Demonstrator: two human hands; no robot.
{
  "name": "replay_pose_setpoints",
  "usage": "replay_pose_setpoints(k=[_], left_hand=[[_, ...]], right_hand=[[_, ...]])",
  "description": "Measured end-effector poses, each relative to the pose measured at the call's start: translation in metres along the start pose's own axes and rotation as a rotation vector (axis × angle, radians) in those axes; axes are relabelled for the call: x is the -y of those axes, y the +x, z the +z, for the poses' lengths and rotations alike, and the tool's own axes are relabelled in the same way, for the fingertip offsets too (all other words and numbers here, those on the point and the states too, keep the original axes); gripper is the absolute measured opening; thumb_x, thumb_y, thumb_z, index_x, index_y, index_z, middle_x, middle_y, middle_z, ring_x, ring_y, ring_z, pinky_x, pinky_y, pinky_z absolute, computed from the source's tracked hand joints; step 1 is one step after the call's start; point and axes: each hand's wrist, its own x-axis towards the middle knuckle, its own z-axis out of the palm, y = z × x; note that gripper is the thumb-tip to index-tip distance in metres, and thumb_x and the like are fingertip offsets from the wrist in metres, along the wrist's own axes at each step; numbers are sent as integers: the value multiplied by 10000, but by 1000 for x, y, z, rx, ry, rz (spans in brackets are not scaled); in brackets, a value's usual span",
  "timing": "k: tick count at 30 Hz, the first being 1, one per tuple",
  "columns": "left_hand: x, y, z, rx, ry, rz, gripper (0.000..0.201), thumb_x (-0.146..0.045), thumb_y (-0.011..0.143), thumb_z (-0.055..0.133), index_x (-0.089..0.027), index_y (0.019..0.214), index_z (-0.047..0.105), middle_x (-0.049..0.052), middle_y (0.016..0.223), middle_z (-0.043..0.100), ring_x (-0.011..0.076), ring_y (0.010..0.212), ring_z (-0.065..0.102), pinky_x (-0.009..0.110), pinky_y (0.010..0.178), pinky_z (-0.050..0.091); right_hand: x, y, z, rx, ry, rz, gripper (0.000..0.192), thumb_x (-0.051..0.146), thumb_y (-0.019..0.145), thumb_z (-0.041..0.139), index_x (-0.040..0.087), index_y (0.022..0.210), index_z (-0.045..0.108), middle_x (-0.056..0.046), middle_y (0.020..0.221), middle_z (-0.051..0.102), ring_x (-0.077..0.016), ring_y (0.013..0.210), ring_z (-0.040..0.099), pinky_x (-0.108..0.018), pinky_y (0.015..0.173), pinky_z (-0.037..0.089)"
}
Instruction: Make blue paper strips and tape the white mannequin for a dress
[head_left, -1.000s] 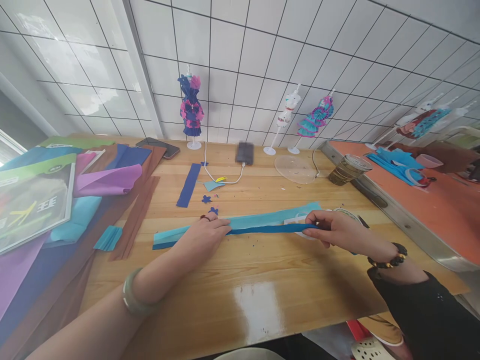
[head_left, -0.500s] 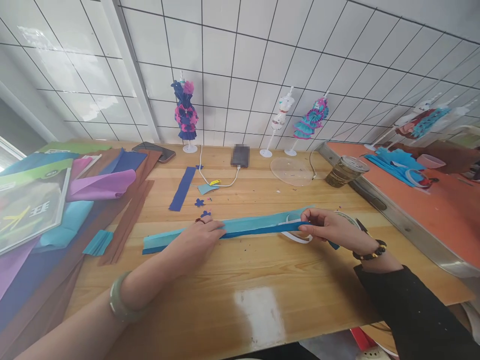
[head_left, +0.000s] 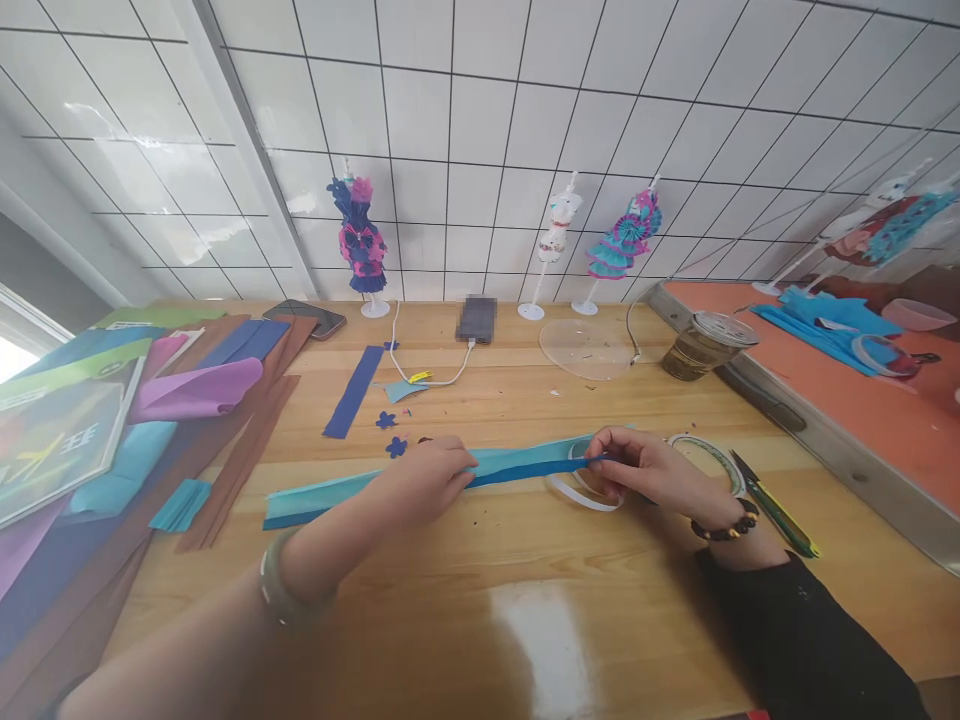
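A long, narrow crepe paper strip (head_left: 517, 462), light blue with a darker blue folded edge, lies across the table from left to right. My left hand (head_left: 429, 482) pinches its darker edge near the middle, fingertips together. At the strip's right part, my right hand (head_left: 637, 468) grips the same edge between thumb and fingers. A curled white tape backing (head_left: 581, 497) loops beneath my right fingers. Just beyond that hand lies a roll of tape (head_left: 709, 452), partly hidden by it, with a pair of scissors (head_left: 776, 505) alongside.
Coloured paper sheets and a booklet (head_left: 71, 430) cover the left side. Dark blue paper flowers (head_left: 396, 447) and a dark blue strip (head_left: 352, 392) lie behind my left hand. Small dress forms (head_left: 559, 225) stand along the wall. A lidded cup (head_left: 705, 345) is at right.
My left hand has slid right along the strip, and its fingers now pinch the edge. The right hand keeps its grip. The view has shifted, showing more of the tape roll and scissors.
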Motion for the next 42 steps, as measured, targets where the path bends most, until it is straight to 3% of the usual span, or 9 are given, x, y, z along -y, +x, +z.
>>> replay_pose_setpoints(k=[10, 17, 28, 32, 35, 39, 42], left_hand=[[-2, 16, 11, 4, -178, -60, 249, -252, 861, 413, -209, 887, 657, 16, 876, 665, 148, 819, 583, 260, 732, 432], [1, 17, 20, -28, -233, -29, 256, -286, 866, 421, -199, 824, 658, 15, 806, 658, 144, 768, 567, 268, 726, 406], [-8, 19, 25, -77, -233, -156, 199, -311, 826, 484, -214, 790, 654, 17, 802, 599, 163, 791, 543, 289, 719, 387], [-9, 19, 26, -87, -230, -161, 198, -297, 832, 471, -217, 802, 649, 19, 797, 590, 163, 794, 538, 288, 726, 388], [-9, 19, 27, -86, -228, -157, 203, -306, 836, 467, -221, 806, 648, 19, 803, 588, 164, 801, 539, 285, 727, 389], [-8, 17, 29, -100, -219, -134, 199, -317, 837, 472, -226, 823, 648, 16, 816, 588, 164, 813, 540, 280, 737, 388], [-7, 16, 30, -111, -213, -118, 198, -324, 836, 476, -227, 830, 647, 13, 812, 585, 159, 805, 541, 276, 739, 388]], right_hand=[[-9, 2, -4, -8, -20, 20, 134, 316, 788, 503, 184, 804, 508, 26, 572, 526, -102, 543, 495, -241, 546, 414], [-8, 2, -3, 0, -22, 42, 147, 324, 779, 516, 181, 812, 513, 36, 571, 509, -98, 529, 478, -239, 528, 401], [-11, 2, -4, -10, -9, 32, 215, 381, 779, 526, 171, 829, 531, 23, 578, 507, -107, 537, 486, -252, 532, 414], [-6, 0, -7, -15, -112, -40, 281, 446, 773, 538, 186, 872, 583, -16, 718, 590, -142, 640, 533, -282, 601, 442], [4, 0, -5, -118, -266, -109, 291, 469, 786, 520, 210, 857, 634, -43, 832, 643, -189, 750, 568, -312, 681, 449], [20, 8, 12, -225, -382, -266, 286, 425, 835, 465, 213, 777, 649, -51, 837, 657, -187, 782, 577, -310, 727, 444], [32, 17, 30, -168, -457, -328, 241, 367, 842, 473, 212, 805, 655, -40, 833, 661, -168, 800, 577, -284, 737, 431]])
